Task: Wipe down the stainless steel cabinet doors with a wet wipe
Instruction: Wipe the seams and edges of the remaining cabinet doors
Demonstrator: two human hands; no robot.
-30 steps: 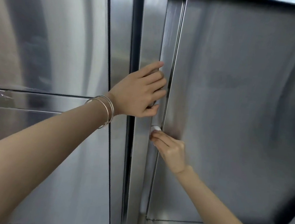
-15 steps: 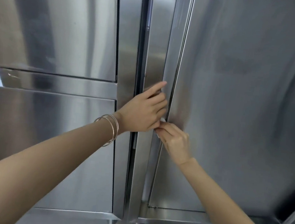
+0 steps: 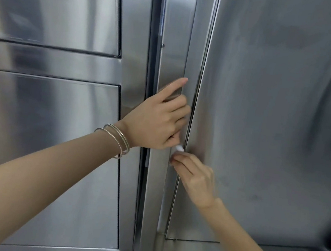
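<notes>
Nearest the camera, two bare forearms reach up and inward toward the middle of the view. The left wrist wears thin metal bangles (image 3: 117,141). The left hand (image 3: 157,122) lies flat-knuckled against the vertical steel strip (image 3: 174,46) between the doors, its forefinger stretched upward along the strip and the other fingers curled toward the edge of the right-hand door; whether it grips anything there cannot be told. Just below it, nearly touching, the right hand (image 3: 196,180) is closed in a pinch, fingertips pointing up-left, holding a small white wet wipe (image 3: 179,147) whose bunched end pokes out above the fingers. The wipe is pressed at the recessed channel where the strip meets the left edge of the right cabinet door (image 3: 270,134). That door fills the right half of the view, with faint smudges. To the left sit an upper left door (image 3: 56,9) and a lower left door (image 3: 48,155), separated by a horizontal steel band.
</notes>
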